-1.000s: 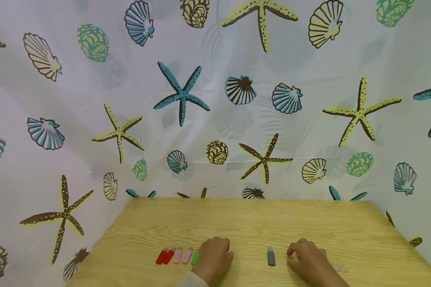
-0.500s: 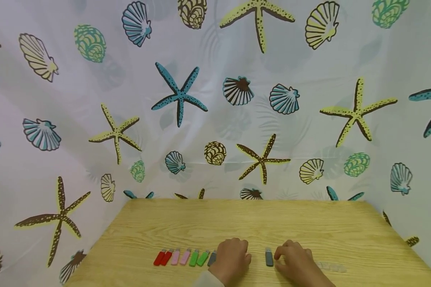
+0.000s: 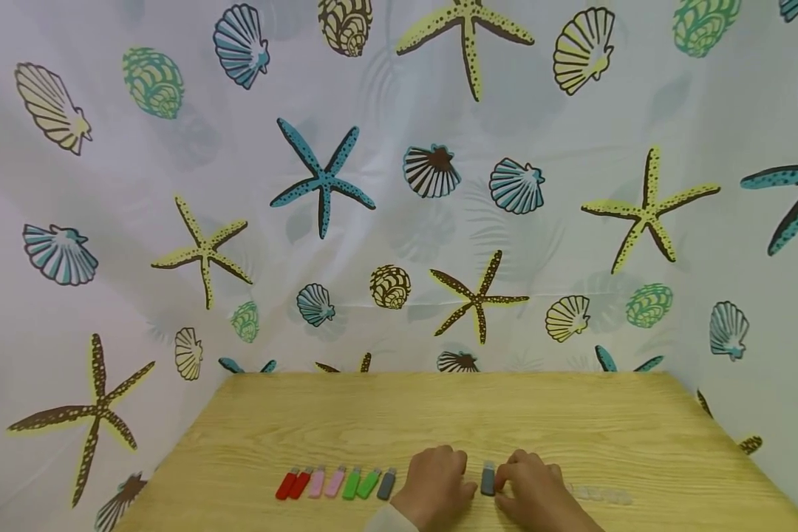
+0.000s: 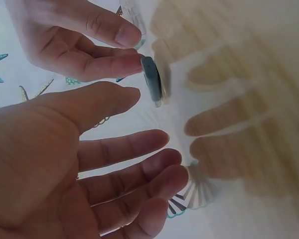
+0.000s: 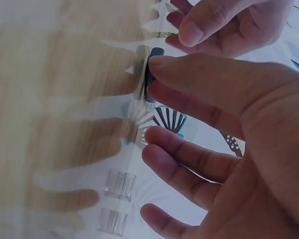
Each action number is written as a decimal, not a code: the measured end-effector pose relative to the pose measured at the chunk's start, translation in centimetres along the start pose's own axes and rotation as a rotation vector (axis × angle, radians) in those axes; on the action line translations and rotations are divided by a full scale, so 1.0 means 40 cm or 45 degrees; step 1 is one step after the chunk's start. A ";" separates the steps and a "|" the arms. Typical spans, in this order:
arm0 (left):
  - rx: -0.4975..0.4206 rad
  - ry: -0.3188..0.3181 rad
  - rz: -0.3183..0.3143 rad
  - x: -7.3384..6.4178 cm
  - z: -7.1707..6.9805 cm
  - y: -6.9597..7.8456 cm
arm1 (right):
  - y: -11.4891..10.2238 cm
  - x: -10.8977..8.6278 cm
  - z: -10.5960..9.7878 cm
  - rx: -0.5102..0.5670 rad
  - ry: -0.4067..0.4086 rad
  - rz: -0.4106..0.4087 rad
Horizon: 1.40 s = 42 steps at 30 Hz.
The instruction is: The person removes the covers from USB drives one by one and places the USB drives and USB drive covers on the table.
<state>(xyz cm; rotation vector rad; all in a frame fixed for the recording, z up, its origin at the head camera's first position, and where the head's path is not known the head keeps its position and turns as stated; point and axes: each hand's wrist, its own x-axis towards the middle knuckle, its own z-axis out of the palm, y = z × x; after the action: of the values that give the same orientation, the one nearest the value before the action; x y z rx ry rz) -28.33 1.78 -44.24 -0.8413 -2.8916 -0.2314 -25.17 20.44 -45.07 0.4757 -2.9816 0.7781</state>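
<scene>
A grey USB stick (image 3: 488, 479) lies on the wooden table between the two hands, its metal end pointing away. My right hand (image 3: 535, 489) is at its right side, thumb and index fingertips right against the casing; the right wrist view shows the thumb tip overlapping the USB stick (image 5: 153, 74). The other right fingers hang loosely. To the left of the stick, my left hand (image 3: 435, 484) holds nothing; in the left wrist view its fingers (image 4: 124, 149) are apart and relaxed, and the thumb reaches toward the stick.
Left of the hands runs a row of USB sticks: red (image 3: 287, 485), pink (image 3: 316, 484), green (image 3: 352, 485) and another grey one (image 3: 386, 485). Several small clear plastic pieces (image 3: 598, 493) lie right of the right hand. A shell-patterned curtain (image 3: 399, 222) stands behind and beside the table.
My left hand has moved right, uncovering the green sticks and the other grey one. My right hand has moved left up to the grey stick between the hands. The view has turned slightly right.
</scene>
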 end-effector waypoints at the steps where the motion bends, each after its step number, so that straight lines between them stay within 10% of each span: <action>1: -0.002 0.002 0.003 0.001 -0.001 0.003 | 0.000 0.000 0.001 0.007 -0.005 -0.008; 42: 0.135 0.039 0.004 0.067 0.031 0.085 | 0.005 -0.010 -0.013 -0.045 0.044 -0.049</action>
<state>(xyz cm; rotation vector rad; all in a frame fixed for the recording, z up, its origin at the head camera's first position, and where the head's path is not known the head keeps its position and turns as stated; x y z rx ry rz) -28.82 6.23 -44.63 -0.8170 -2.8449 -0.0885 -24.88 20.96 -44.76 0.5113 -2.9394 0.7217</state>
